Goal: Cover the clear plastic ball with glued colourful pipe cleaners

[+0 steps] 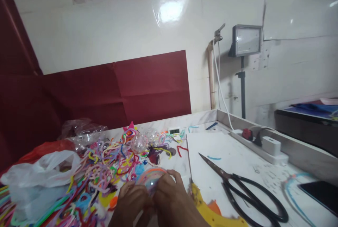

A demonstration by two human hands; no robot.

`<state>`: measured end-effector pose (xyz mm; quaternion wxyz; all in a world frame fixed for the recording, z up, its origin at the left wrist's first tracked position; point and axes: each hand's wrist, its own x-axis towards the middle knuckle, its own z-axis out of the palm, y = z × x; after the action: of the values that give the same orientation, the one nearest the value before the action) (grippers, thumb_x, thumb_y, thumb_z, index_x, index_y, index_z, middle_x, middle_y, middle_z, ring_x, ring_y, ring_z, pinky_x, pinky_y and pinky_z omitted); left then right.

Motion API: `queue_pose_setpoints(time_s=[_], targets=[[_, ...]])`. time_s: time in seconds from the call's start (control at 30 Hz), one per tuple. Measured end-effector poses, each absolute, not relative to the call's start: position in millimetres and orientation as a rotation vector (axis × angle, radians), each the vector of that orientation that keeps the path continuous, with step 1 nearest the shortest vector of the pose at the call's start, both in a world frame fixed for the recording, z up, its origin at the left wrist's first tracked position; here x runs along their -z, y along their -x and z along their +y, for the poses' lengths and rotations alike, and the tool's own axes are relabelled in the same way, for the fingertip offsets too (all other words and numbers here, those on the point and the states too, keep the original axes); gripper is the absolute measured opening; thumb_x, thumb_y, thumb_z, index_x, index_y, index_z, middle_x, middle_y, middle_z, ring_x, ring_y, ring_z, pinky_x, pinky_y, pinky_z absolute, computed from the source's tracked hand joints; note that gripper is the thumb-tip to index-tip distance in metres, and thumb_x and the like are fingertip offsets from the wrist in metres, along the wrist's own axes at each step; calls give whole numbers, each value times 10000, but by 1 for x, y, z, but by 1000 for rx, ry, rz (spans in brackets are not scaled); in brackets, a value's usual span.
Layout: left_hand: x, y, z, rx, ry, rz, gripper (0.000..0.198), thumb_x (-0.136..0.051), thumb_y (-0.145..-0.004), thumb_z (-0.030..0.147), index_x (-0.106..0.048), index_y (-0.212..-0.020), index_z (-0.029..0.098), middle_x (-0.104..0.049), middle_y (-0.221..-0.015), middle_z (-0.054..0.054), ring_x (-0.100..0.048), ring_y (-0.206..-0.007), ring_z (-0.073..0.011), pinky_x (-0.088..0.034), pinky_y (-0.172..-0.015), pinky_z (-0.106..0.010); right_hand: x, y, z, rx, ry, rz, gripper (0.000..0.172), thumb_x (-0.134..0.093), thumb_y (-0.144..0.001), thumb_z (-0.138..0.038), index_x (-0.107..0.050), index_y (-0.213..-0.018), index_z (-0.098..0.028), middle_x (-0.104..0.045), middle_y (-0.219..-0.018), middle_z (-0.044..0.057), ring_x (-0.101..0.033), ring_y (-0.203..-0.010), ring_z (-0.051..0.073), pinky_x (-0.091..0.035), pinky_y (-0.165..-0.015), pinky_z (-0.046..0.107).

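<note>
Left hand (133,197) and right hand (171,197) were nearly together, each curled closed on the clear piece (151,182) between them. Piece was over the near part of the table (202,117), just right of the pile (102,176). Knuckles hid most of the fingertips, so grip force couldn't be told.

Risks, my read, biggest item first:
- Pile: loose stems crowded the left hand; one could have snagged and dragged others along.
- Scissors (226,175): lay right of the right hand, tip pointing away. A wide elbow sweep could have knocked them.
- Yellow tool (202,206): probably a glue gun, just beside the right hand. Burn risk if hot; heat state not visible.
- Piece: smooth and rounded by the look of it, so a lopsided squeeze could have popped it loose or dented it.

Surface and room, big to small: pale glossy wall (126,30) behind, creased maroon sheet (153,82) against it. Table was white, marbled, raised at the edges. White board (203,144) under the scissors, white bag (39,184) at left, lamp (247,40) on a stand, power strip (283,158) along the right edge, phone (323,191) near right, small display (174,131) at the back, blue bead (145,162) beyond the hands.
</note>
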<state>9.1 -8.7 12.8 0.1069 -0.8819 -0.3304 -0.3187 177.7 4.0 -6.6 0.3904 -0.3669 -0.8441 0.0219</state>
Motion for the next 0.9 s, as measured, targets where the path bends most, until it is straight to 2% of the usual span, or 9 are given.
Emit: queue_pose_setpoints(time_s=[0.1, 0.27, 0.4, 0.47, 0.53, 0.67, 0.77, 0.83, 0.9], targets=[[-14, -10, -8, 955, 2593, -1024, 153, -537, -871, 263, -595, -730, 253, -679, -651, 27, -663, -640, -172, -489, -854, -342, 0, -179, 1, -16, 966, -2170, 105, -591, -775, -130, -617, -699, -196, -671, -706, 47, -556, -801, 210, -331, -914, 448], [-9, -5, -3, 880, 2599, -1086, 108, -550, -877, 263, -632, -810, 240, -727, -797, -20, -682, -799, -209, -489, -867, -364, -4, -185, -5, -112, 1022, -2026, 130, -580, -678, -72, -592, -692, -201, -651, -710, 38, -567, -795, 200, -348, -908, 417], [-8, -5, -1, 848, 2662, -1114, 113, -542, -888, 253, -653, -911, 259, -737, -877, -29, -673, -862, -222, -395, -981, -432, 0, -186, -6, -192, 990, -1861, 297, -555, -605, -4, -530, -818, -210, -618, -810, 0, -556, -810, 180, -307, -957, 425], [-9, -8, -2, 876, 2717, -1118, 134, -539, -890, 242, -657, -949, 268, -735, -887, -27, -668, -856, -220, -358, -1002, -449, 0, -187, -7, -220, 962, -1867, 308, -542, -617, 9, -516, -825, -216, -608, -826, -6, -551, -819, 182, -310, -950, 432], [-11, -11, -2, 936, 2793, -1170, 138, -526, -893, 241, -664, -888, 247, -722, -832, -26, -660, -813, -212, -366, -979, -435, -4, -191, -8, -294, 951, -1878, 293, -541, -633, 13, -536, -808, -222, -614, -824, 1, -552, -847, 200, -348, -908, 415], [-8, -11, -1, 1361, 2832, -1464, 228, -535, -869, 340, -666, -748, 198, -695, -801, -59, -630, -817, -228, -458, -798, -327, -16, -212, 0, -603, 917, -1700, 301, -604, -685, -88, -605, -954, -222, -656, -934, 41, -575, -940, 225, -418, -849, 363], [-2, -8, 0, 1866, 2707, -1814, 247, -628, -783, 413, -685, -719, 181, -675, -752, -42, -610, -733, -212, -470, -682, -277, -21, -230, 12, -684, 913, -1517, 160, -572, -759, -245, -628, -905, -210, -679, -958, 62, -600, -966, 237, -418, -892, 378], [-1, -5, 0, 2242, 2572, -1960, 249, -665, -739, 430, -671, -693, 185, -635, -635, -2, -574, -606, -178, -458, -592, -263, -21, -235, 18, -705, 960, -1461, 166, -563, -771, -313, -638, -883, -216, -699, -941, 61, -612, -968, 252, -414, -902, 390], [-1, -1, -1, 2353, 2482, -2035, 240, -667, -731, 430, -676, -675, 196, -634, -586, 0, -571, -562, -182, -470, -564, -280, -18, -236, 21, -722, 1001, -1459, 172, -571, -765, -345, -649, -856, -221, -708, -932, 59, -616, -964, 260, -415, -899, 391]])
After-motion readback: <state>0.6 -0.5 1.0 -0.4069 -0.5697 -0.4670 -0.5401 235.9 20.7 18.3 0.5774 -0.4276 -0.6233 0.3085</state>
